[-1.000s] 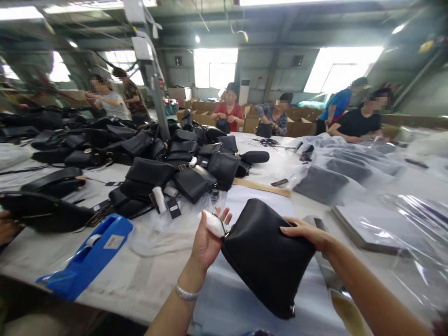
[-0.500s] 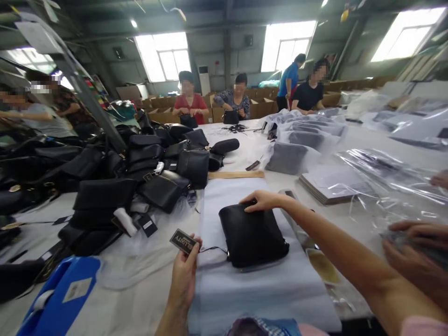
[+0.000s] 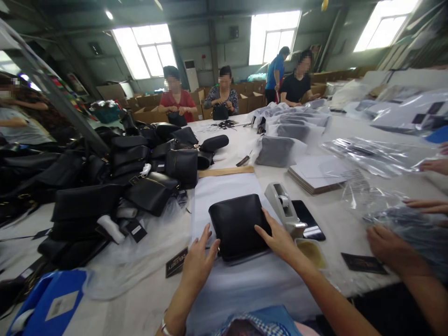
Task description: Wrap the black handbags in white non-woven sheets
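Observation:
A black bag lies on white paper sheets in front of me. At its lower left corner is my left hand, fingers spread, holding nothing. My right hand rests on the bag's right edge with thumb and fingers apart. The dark tag with gold lettering lies on the table just left of my left hand, partly behind it.
Black bags are piled at the left, beside a blue tape dispenser. To the right are a grey tape dispenser, a phone, stacked boards and a co-worker's hands on clear plastic. More people sit across the table.
My left hand has let go of the tag and opened near the bag. My right hand has moved from the bag's top edge down to its right side. The view has shifted rightward.

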Action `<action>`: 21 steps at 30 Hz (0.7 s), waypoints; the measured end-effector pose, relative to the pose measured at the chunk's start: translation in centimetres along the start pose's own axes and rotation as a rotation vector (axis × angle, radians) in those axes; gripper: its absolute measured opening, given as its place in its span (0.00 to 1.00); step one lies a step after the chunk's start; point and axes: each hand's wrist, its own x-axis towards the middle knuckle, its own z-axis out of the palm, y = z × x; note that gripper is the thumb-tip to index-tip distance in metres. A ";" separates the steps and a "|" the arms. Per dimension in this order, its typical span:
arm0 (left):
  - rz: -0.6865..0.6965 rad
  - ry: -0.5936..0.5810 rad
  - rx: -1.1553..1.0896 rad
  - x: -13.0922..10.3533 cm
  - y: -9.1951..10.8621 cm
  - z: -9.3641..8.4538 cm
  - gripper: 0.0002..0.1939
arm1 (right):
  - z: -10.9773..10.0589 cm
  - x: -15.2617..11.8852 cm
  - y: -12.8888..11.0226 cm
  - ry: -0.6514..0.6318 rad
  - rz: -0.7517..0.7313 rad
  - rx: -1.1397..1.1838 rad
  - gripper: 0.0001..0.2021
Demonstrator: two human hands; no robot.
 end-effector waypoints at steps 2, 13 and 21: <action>-0.043 -0.062 -0.035 0.9 1.0 1.4 0.36 | 0.0 0.1 -0.4 -0.006 0.019 0.019 0.39; -0.079 0.021 -0.032 1.5 0.8 1.6 0.40 | 2.2 0.0 -1.1 0.028 -0.054 0.030 0.36; -0.042 -0.024 0.148 1.5 -0.7 2.2 0.39 | -2.7 -5.2 -0.3 0.272 -0.176 -0.190 0.21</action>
